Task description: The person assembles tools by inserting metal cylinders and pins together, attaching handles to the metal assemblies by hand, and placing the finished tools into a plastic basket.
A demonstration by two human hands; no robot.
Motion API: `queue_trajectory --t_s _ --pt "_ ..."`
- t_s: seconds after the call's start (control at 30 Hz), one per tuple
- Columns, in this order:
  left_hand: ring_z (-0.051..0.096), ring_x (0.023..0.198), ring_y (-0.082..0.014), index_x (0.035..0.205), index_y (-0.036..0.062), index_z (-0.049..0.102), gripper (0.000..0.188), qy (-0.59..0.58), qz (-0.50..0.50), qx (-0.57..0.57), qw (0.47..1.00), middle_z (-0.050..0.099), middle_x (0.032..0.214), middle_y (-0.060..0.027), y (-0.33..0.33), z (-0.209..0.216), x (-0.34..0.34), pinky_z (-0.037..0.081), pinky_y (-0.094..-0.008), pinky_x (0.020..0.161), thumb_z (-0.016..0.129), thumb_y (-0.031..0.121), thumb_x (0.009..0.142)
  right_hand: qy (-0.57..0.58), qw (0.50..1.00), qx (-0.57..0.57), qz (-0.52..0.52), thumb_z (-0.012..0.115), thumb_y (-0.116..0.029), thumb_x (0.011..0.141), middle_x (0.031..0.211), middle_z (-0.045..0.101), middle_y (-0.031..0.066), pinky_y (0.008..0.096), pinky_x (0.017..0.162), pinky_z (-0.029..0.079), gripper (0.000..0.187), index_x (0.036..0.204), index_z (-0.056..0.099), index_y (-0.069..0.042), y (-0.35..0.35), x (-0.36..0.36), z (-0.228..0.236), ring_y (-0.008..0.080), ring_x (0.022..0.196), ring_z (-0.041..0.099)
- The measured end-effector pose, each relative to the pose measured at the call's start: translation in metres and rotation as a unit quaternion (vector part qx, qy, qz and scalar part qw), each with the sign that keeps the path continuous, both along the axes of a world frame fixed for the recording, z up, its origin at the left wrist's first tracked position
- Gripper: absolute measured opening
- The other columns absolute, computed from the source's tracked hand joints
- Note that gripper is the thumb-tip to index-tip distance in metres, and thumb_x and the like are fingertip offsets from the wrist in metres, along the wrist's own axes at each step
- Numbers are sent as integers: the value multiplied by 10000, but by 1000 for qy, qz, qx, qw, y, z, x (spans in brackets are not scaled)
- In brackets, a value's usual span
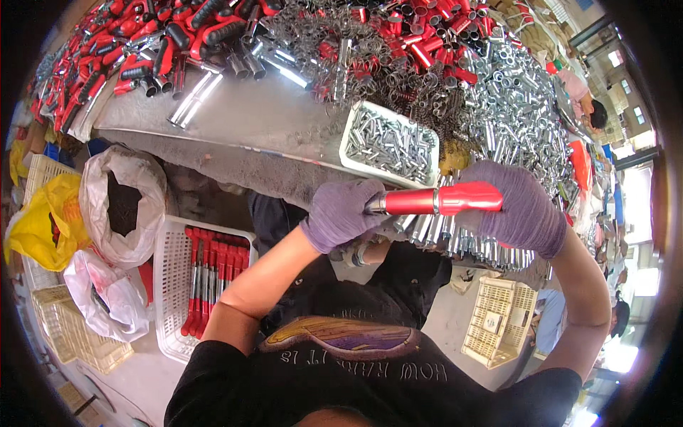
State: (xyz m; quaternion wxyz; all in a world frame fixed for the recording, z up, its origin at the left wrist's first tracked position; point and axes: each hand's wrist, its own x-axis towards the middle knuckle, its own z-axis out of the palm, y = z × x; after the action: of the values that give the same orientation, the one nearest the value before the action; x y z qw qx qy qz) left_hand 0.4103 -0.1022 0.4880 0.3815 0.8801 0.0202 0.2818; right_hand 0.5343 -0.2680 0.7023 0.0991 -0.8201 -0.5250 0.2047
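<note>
A tool with a red grip and a red sleeve [413, 201] lies level between my two hands, in front of my chest at the table's near edge. My left hand [346, 212], in a purple-grey knit glove, closes round its left end, where a bit of bare metal shows. Around the right end of the red grip wraps my right hand [518, 206], gloved the same way. A thin metal ring shows between sleeve and grip. Just beyond the tool sits a white tray [344, 153] of small metal pins. Metal tubes [435, 231] lie in a row below my right hand.
Red-and-black handles [167, 57] heap at the far left of the metal table [235, 128]. Springs [320, 64], red sleeves and metal tubes pile up beyond. A white basket [171, 285] of red-handled tools, sacks [131, 235] and a cream crate [498, 320] stand lower down.
</note>
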Motion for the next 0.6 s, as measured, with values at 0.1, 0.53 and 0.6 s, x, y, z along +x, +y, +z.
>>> queue_trajectory --t_s 0.1,0.53,0.6 --pt "627 711 -314 906 104 597 371 -14 49 0 999 641 789 -76 -7 3 0 497 -396 600 782 245 616 49 997 -21 -62 729 -360 738 851 648 127 376 720 506 366 984 636 -106 6 -5 9 308 807 652" --pt "603 715 -295 981 91 589 435 -47 40 12 998 603 803 -87 5 2 23 483 -381 617 773 217 608 42 989 28 -137 730 -340 746 828 631 121 342 722 494 403 1002 622 -47 11 -3 5 250 789 657" --pt "599 710 -294 986 85 586 447 -54 92 28 994 603 804 -82 4 -1 22 486 -381 619 771 195 595 43 988 14 -144 730 -338 745 837 634 122 348 717 499 395 1000 624 -57 15 -3 5 265 784 657"
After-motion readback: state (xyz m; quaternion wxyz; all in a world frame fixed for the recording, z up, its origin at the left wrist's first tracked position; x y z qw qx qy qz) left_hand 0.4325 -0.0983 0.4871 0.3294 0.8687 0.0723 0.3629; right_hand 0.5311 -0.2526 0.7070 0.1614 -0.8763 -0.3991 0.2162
